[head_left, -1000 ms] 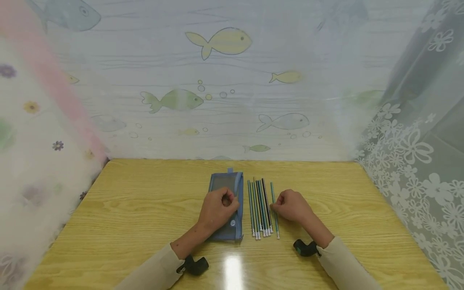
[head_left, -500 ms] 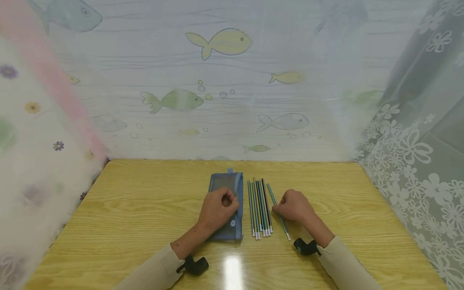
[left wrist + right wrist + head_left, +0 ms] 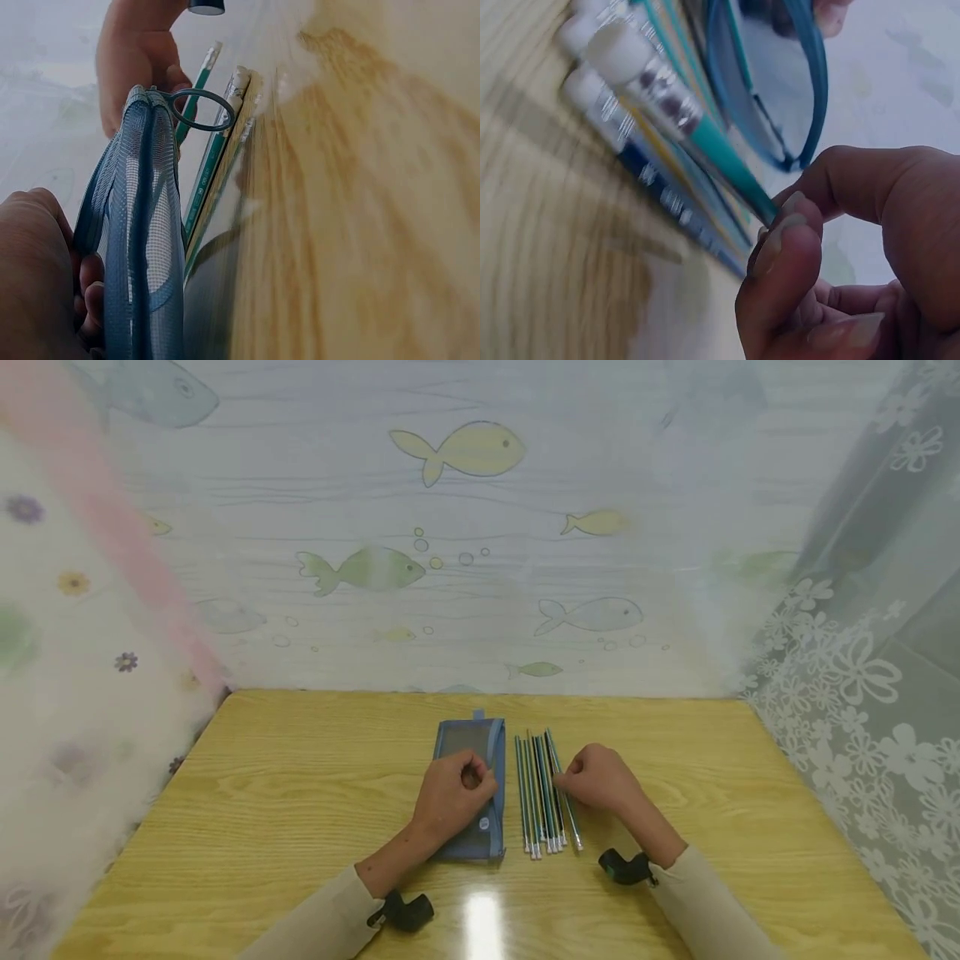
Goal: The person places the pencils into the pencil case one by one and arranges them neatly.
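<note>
In the head view a blue mesh pencil pouch [image 3: 457, 740] lies on the table, its zipped side towards the pencils. My left hand [image 3: 453, 799] lies over it and grips its edge; the left wrist view shows fingertips [image 3: 91, 300] at the side of the pouch. My right hand [image 3: 600, 779] pinches a teal pencil [image 3: 731, 165] between thumb and finger, with its white eraser end pointing towards my body. That pencil leans slightly against the right side of a row of several pencils [image 3: 531, 797], eraser ends near me. The pouch mouth gapes in the right wrist view.
The wooden table [image 3: 315, 752] reaches back to a curtain [image 3: 480, 568] printed with fish. A flowered cloth [image 3: 67, 710] hangs at the left and a lace curtain [image 3: 855, 693] at the right. A ring [image 3: 204, 109] hangs from the pouch's end.
The pencil in my right hand has tilted, then moved left from apart on the table to the row's right edge. My left hand and the pouch have stayed in place.
</note>
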`<state>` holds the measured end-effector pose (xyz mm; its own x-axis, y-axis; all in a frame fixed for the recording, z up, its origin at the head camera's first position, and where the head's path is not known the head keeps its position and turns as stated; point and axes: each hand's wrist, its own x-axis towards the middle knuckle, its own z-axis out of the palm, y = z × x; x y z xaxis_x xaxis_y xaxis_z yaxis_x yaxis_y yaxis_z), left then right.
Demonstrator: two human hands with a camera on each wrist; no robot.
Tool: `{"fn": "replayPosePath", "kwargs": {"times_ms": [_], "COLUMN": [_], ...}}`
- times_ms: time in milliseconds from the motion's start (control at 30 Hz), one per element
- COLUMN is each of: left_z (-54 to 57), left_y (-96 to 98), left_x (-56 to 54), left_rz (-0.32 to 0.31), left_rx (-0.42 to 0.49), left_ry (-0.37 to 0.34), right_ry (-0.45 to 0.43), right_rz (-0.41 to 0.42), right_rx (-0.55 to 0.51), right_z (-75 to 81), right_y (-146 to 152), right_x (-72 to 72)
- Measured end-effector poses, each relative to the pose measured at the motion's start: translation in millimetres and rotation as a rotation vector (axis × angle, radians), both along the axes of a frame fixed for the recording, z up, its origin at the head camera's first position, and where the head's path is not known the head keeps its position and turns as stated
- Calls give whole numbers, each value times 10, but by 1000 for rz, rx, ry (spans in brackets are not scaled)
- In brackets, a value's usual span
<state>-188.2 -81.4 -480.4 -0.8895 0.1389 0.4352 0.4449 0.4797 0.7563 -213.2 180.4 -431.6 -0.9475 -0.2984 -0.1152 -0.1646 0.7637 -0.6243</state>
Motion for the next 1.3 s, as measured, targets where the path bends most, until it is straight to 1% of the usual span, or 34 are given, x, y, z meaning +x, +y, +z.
{"fn": "replayPosePath", "kwargs": {"times_ms": [133,267,467,600,700,967,1100,1300], "left_z": [-6,-5,4,6,11,14,13,3], "left_y": [-1,-4,5,9,8,11,17,15], "left_x": [1,1,5,6,11,20,20,21], "left_rz": [6,11,20,27,28,26,37,44], "left_rx": [0,1,1,-2,6,22,21,33], "left_ry": [-8,-19,-23,-26,-26,-35,-31,-23], "right_ry": [-54,-78,-106,-130,-139,-167,-155,-157], "right_rz": [4,4,10,16,28,47,70,78], "right_rx": [-46,-75,-95,-141,-166,-186,-183,-187], "right_z": [49,70,65,50,37,16,3,-26], "right_y": [-138,-261,-374,-422,-458,-563,-599,-659], "right_x": [-24,-66,-136,-177,-202,-223,-235,-238]}}
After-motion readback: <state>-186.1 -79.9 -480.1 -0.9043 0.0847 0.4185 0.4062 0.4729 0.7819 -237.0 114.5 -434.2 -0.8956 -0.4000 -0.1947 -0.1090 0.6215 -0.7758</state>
